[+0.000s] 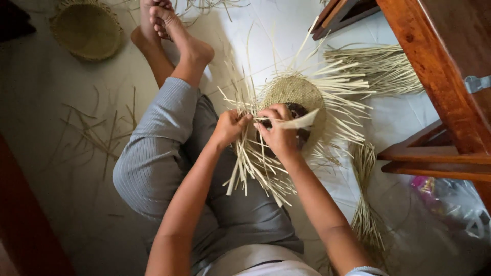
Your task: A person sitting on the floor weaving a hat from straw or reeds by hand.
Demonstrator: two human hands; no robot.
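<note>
We sit on the floor (61, 168) with the half-woven basket (294, 94) over our knee, and everything else places itself around that basket. Its round woven base faces up, and loose strips (261, 168) fan out from the rim on all sides, the thickest bunch hanging down toward us.

Our left hand (230, 127) sits at the near-left rim of the basket, fingers curled shut around a few strips, pinning them against the weave. Our right hand (276, 134) is just beside it, touching it or nearly so, pinched closed on one wide strip (302, 121) that runs out to the right across the basket's near edge.

We judge the step in hand to be the weaving of the side wall: one strip being led over and under the standing ones at the rim. The next move seems to call for a firm hold with the left while the right draws the strip snug, without kinking it.

Right of the basket lie two bundles (378, 69) of spare strips, one beside the wooden furniture (434, 66), one nearer us. Far to the upper left of the basket sits a finished basket (87, 30), with scraps (97, 133) scattered below it.
</note>
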